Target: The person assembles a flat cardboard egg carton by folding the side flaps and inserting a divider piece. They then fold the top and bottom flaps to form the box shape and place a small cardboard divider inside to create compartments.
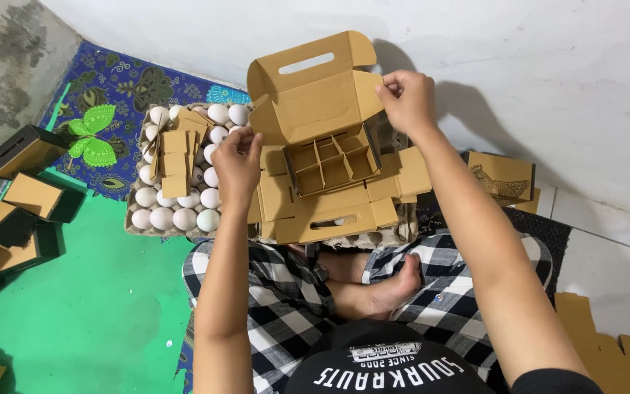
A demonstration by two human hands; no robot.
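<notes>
At far left we see dark folded boxes (20,193) lined along the edge of a smooth green mat (111,292), which lies bare and open beside our knee. Next, a pulp tray (136,226) of round white eggs (176,217) bears a loose stack of kraft dividers (174,157). Our left hand (236,166) pinches shut on the left side flap of the cardboard carton (315,109) — matte, creased, with a slotted handle lid and gridded insert — resting on flat blanks above our lap. Our right hand (407,98) grips the carton's right flap, close to the white wall. A printed box (501,175) sits at right.
</notes>
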